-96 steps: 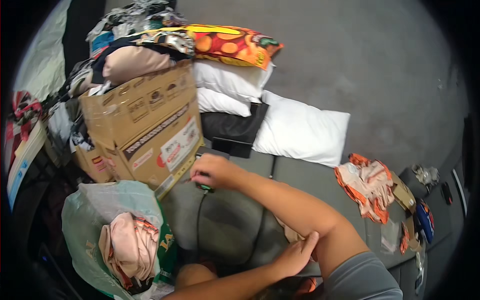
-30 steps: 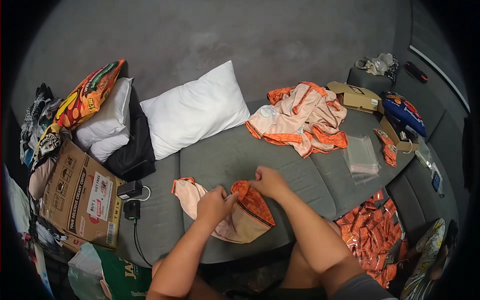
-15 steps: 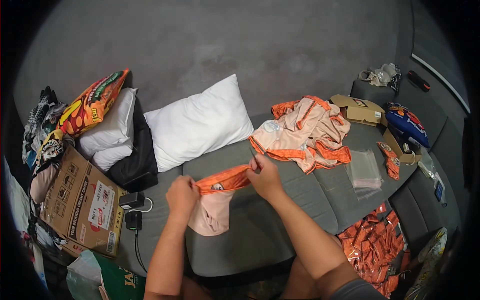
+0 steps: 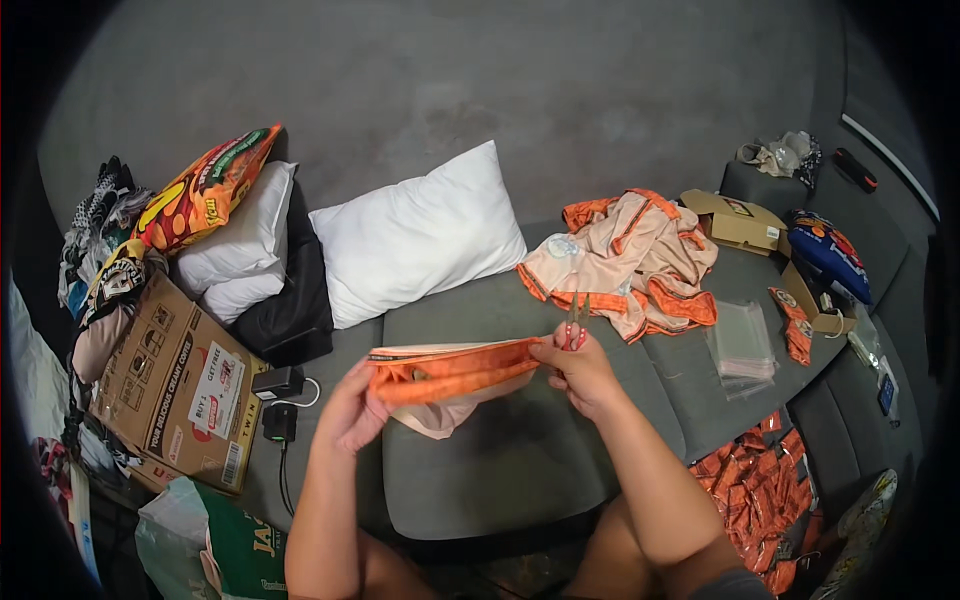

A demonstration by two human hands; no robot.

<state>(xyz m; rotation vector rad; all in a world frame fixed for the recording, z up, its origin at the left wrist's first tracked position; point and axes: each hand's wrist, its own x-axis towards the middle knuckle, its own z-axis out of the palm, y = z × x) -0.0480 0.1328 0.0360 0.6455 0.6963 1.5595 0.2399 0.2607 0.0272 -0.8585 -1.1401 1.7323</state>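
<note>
A peach cloth piece with an orange band [image 4: 455,375] is stretched between my hands above the grey seat, its peach part hanging below. My left hand [image 4: 352,402] is closed on the band's left end, with the thumb on the near side. My right hand [image 4: 580,378] pinches the right end. It also holds small thread snips [image 4: 578,305], their pointed metal blades up and apart and a bit of red showing at the fingers. Beyond that hand lies a rumpled heap of peach and orange cloth [image 4: 640,255].
A white pillow [image 4: 415,240] leans at the back. On the left stand a brown carton [image 4: 180,385], black power adapters [image 4: 280,382] and a green bag [image 4: 235,540]. Rightward are clear plastic sleeves [image 4: 740,340], an opened cardboard box [image 4: 735,222] and packed orange pieces [image 4: 755,490] lower down.
The band has been turned so its opening and inner side show more. My left hand has rolled from a knuckles-up grip, and the snips in my right hand now point up in plain view.
</note>
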